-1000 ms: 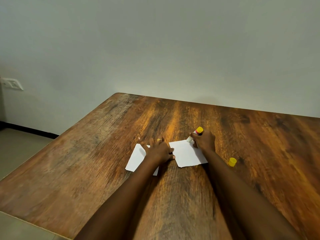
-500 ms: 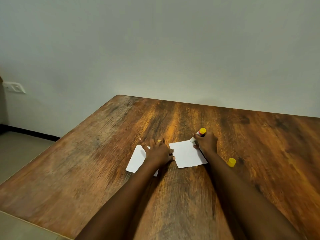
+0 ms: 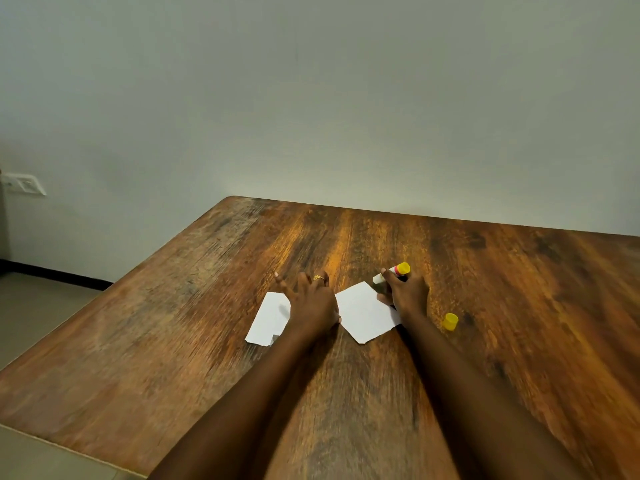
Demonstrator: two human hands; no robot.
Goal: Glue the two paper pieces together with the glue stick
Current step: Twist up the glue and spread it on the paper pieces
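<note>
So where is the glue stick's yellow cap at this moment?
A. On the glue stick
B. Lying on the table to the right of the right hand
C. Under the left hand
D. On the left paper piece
B: the yellow cap lies on the wooden table, apart from the right hand, which holds the glue stick at the right paper piece.

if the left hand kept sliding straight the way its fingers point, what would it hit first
Nothing, as far as this view shows. The left hand points away from the person across bare wooden table, toward its far edge and the wall. The glue stick lies off to the right.

Wooden table (image 3: 173, 341); grey wall (image 3: 311, 98) (white socket plate (image 3: 24, 183) at left).
</note>
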